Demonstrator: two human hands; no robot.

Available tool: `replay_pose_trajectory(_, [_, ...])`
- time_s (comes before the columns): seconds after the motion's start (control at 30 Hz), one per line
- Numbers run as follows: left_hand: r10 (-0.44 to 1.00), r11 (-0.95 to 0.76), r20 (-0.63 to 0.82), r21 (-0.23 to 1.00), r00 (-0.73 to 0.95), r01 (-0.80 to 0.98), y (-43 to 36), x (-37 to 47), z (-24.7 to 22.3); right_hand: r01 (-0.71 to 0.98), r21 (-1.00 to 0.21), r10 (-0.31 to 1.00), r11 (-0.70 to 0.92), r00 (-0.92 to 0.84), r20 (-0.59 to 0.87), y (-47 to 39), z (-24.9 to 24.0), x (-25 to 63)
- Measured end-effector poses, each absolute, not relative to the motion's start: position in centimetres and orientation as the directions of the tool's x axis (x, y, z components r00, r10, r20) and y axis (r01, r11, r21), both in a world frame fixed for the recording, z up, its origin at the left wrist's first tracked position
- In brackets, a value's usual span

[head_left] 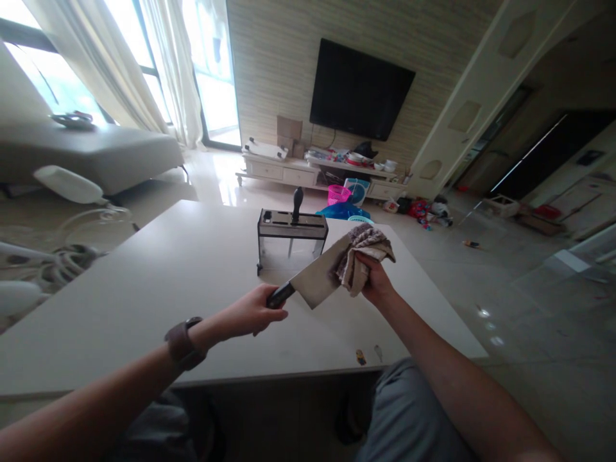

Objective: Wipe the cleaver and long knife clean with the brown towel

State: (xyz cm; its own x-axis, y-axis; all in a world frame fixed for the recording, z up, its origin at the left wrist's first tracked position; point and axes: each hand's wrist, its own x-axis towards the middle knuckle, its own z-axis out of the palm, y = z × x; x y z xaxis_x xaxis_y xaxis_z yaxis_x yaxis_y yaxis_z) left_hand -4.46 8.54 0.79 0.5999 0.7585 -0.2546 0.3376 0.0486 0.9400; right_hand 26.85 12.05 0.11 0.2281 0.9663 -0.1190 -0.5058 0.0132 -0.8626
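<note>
My left hand [264, 308] is wrapped round the black handle of a cleaver [320, 274], whose broad blade slants up to the right above the table. In my right hand [375, 277] is a bunched brown-and-beige cloth [368, 250], pressed over the far end of the blade, so the blade's tip is hidden. Just beyond the blade, a knife block [292, 226] with clear sides and a dark slotted top stands on the white table [192, 269]. One black-handled tool [297, 204] is upright in its slot.
Two small flat items, one a yellow sticker-like piece [360, 357], lie at the table's near edge. Behind the table are a blue object [344, 210] and a pink basket [339, 194]. A white chair [70, 185] stands at the left, with a TV cabinet [274, 172] farther back.
</note>
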Motion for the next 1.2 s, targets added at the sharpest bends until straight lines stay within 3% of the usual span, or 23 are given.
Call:
replay_pose_trajectory(0.2, [0.721,0.097,-0.324,0.922,0.613,0.374,8.1,-5.2,1.0,-0.462,-0.886,0.973,-0.039,0.185,-0.139,11.7,0.2,26.2])
replay_pose_trajectory(0.63, [0.731,0.092,-0.322,0.920,0.601,0.380,8.3,-5.7,0.7,-0.461,-0.881,0.959,0.104,0.280,-0.033,11.4,1.1,25.0])
replay_pose_trajectory(0.9, [0.729,0.091,-0.314,0.925,0.609,0.369,8.0,-5.6,0.8,-0.471,-0.879,0.957,-0.070,0.216,-0.192,11.0,0.9,25.0])
replay_pose_trajectory(1.13, [0.742,0.084,-0.334,0.906,0.581,0.414,7.5,-5.9,1.4,-0.492,-0.869,0.970,-0.053,0.181,-0.161,11.3,0.7,25.0])
replay_pose_trajectory(1.2, [0.743,0.080,-0.331,0.907,0.582,0.414,7.2,-5.9,1.9,-0.464,-0.886,0.977,0.009,0.192,-0.090,11.3,0.8,25.2])
